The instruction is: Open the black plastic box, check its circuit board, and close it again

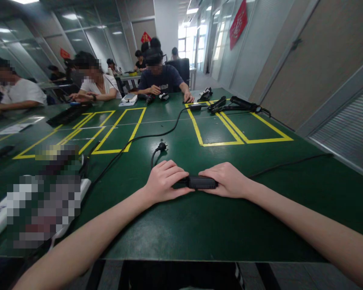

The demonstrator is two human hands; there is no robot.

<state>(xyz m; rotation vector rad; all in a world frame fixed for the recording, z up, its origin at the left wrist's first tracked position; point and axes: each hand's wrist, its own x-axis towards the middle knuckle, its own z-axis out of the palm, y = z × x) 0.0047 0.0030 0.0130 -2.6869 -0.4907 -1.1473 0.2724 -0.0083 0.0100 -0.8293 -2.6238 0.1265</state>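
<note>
Just above the green table's near part, a black power adapter (202,183) lies level between my two hands. My left hand (166,181) is closed around its left end, where a black cord end shows between thumb and fingers. Thumb and fingers of my right hand (226,180) grip the adapter's right end. Beyond my left hand, a black plug (161,147) rests on the table with its prongs pointing right and its cord curving back toward that hand. From behind my right hand a thin black cable (290,163) runs off to the right.
Yellow tape rectangles (222,143) mark the green table (181,229). A long black cable (145,137) crosses it. Black folded stands (238,105) lie at the back right, white power strips (84,189) at the left. A co-worker (161,78) sits opposite, others farther left.
</note>
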